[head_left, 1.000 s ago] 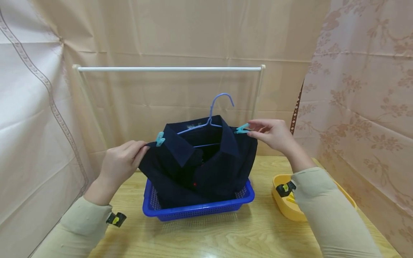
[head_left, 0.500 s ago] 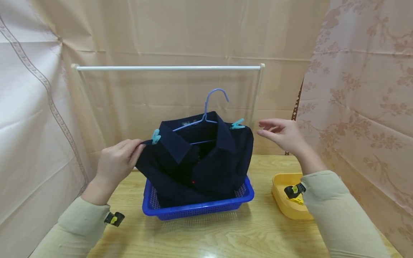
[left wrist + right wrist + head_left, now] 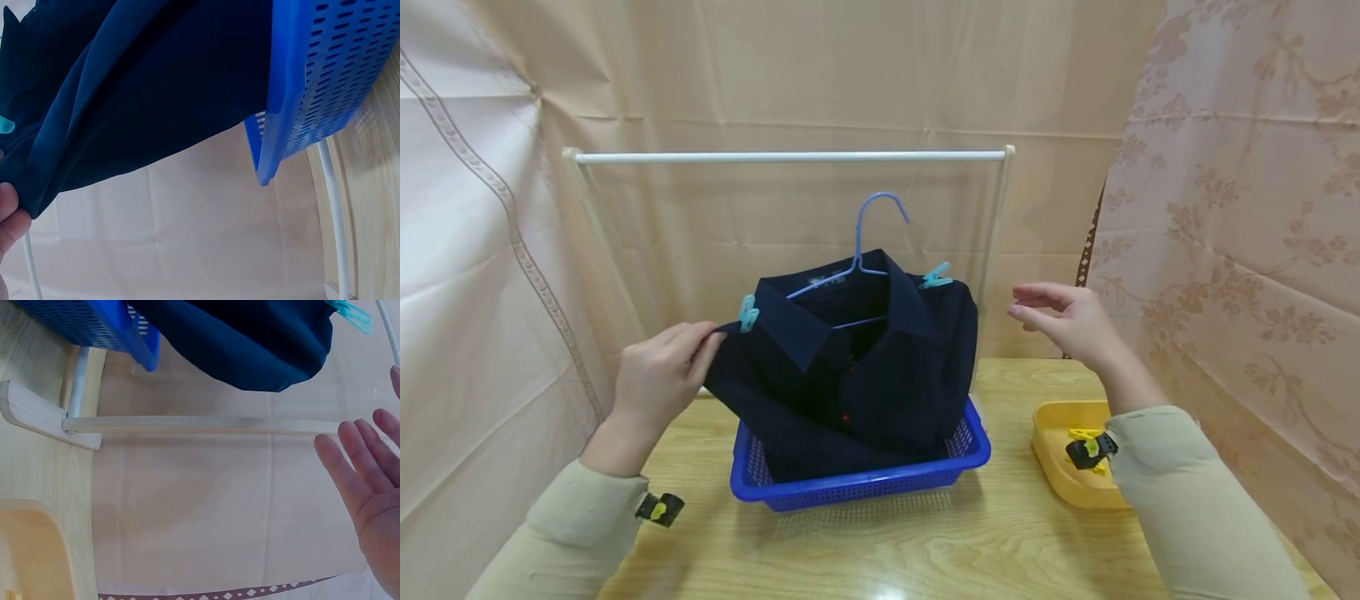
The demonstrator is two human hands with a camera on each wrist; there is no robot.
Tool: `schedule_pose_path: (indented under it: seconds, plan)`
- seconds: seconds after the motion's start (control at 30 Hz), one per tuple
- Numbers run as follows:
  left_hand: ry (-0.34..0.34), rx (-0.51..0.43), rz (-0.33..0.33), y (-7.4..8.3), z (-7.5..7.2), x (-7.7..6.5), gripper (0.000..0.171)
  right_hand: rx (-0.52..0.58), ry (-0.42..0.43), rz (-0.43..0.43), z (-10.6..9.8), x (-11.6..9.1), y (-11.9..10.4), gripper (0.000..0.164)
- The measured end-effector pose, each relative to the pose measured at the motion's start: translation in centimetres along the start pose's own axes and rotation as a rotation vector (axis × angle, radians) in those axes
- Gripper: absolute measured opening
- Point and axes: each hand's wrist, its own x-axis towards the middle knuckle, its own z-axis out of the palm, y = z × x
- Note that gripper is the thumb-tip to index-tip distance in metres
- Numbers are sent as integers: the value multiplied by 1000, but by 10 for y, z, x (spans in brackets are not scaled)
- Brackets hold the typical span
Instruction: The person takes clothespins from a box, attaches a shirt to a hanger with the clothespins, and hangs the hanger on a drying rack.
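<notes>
A dark navy collared shirt (image 3: 887, 392) hangs on a blue hanger (image 3: 859, 242), its lower part bunched in the blue basket (image 3: 865, 487). One teal clothespin (image 3: 748, 313) sits on the left shoulder and another teal clothespin (image 3: 936, 276) on the right shoulder. My left hand (image 3: 658, 375) pinches the shirt's left shoulder edge between thumb and fingers, just outside the clothespin. To the right of the shirt, apart from it, my right hand (image 3: 1071, 325) is held in the air with loosely bent fingers and nothing in it. The right wrist view shows its palm (image 3: 381, 519) bare.
Behind the basket stands a rack with a white horizontal bar (image 3: 790, 157) and thin uprights. A yellow tub (image 3: 1060, 479) with yellow clothespins (image 3: 1086, 434) is at the right on the wooden table (image 3: 880, 550). Curtains hang behind and on both sides.
The right hand has let go of the right teal clothespin and moved away to the right. The left hand, shirt and hanger have shifted slightly left and up.
</notes>
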Motion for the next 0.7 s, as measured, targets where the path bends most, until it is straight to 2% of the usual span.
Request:
schedule_pose_path:
  seconds: [0.23, 0.47, 0.7]
  plan:
    - [-7, 15, -30, -5, -1, -4, 16, 98, -53, 64, 4, -3, 10, 51]
    - [-19, 35, -49, -9, -2, -8, 16, 163, -100, 175, 11, -9, 20, 62]
    - [34, 18, -68, -10, 0, -11, 14, 172, -128, 197, 22, -13, 32, 69]
